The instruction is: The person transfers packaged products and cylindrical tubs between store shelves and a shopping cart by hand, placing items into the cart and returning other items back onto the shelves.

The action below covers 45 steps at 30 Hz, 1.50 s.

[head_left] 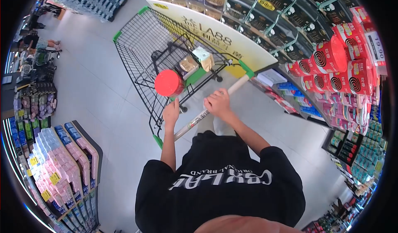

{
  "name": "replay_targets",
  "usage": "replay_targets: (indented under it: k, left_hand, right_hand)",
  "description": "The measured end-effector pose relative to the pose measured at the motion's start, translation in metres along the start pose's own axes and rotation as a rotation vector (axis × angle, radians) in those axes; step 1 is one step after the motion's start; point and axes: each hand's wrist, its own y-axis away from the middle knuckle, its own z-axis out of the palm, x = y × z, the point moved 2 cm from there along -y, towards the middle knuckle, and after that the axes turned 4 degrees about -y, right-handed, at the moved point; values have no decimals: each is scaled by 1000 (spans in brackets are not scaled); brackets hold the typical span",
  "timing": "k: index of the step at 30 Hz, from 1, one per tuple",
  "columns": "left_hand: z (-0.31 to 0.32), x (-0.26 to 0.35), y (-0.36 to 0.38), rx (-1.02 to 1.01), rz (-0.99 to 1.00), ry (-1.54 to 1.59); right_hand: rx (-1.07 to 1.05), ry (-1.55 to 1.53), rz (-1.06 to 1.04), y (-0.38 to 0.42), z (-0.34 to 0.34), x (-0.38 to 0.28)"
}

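My left hand is closed at the near edge of a round red canister, thumb up against it; the other fingers are partly hidden. The canister is over the near part of a black wire shopping cart with green corners, its smooth lid facing me. My right hand wraps around the cart's pale push handle, right of its middle. Beyond the canister, a brown-and-white package and a pale green-and-tan package sit side by side in the cart.
On the right, a shelf holds red mosquito coil canisters. Stacked black boxes stand behind a white display board along the cart's right side. Pink and blue packs fill a display at lower left. Tiled floor lies left of the cart.
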Motion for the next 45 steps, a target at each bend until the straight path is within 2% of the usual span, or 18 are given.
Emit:
replay_targets:
  k: [6, 12, 13, 15, 16, 19, 21, 22, 23, 25, 26, 28, 30, 32, 35, 39, 41, 45]
  left_hand:
    - [25, -7, -5, 190, 20, -134]
    - [45, -1, 21, 241, 103, -149]
    - [52, 0, 26, 243, 112, -166]
    - [61, 3, 38, 252, 132, -214]
    - [58, 18, 58, 316, 148, -177]
    - [72, 82, 119, 392, 288, -7]
    - [83, 145, 181, 451, 494, -127]
    - [100, 166, 192, 451, 548, -144]
    - [114, 184, 200, 448, 603, -163]
    - [129, 200, 202, 388, 626, -199]
    - [133, 206, 194, 335, 596, -212]
    - [141, 218, 187, 316, 609, -196]
    - [152, 216, 192, 359, 701, -157]
    - [160, 220, 199, 328, 713, -131]
    - [169, 231, 214, 289, 693, -106]
    - [178, 245, 235, 191, 630, -55]
    - [184, 251, 240, 192, 599, -43]
    - [192, 263, 253, 247, 561, -94]
  right_hand:
    - [-157, 60, 63, 14, -14, -4]
    - [-74, 56, -31, 99, -88, -16]
    - [-52, -60, 43, 120, -94, -10]
    - [-274, -328, 415, 185, -109, 14]
    - [-34, -590, 461, 244, -91, 44]
    - [-13, -428, 913, 439, -115, 115]
    - [46, -252, 997, 600, -141, 151]
    - [238, -548, 1422, 664, -165, 139]
    - [327, -703, 1579, 719, -193, 133]
    - [658, -650, 1591, 807, -248, 108]
    - [831, -638, 1767, 828, -276, 93]
    - [1331, -687, 1854, 831, -325, 54]
    - [1728, -1033, 1622, 858, -336, 48]
    - [1761, -1082, 1447, 856, -334, 52]
    - [1506, -845, 1575, 766, -364, 73]
    - [1094, -676, 1322, 624, -457, 117]
    - [883, -293, 1099, 575, -515, 150]
    - [748, 163, 797, 459, -664, 180]
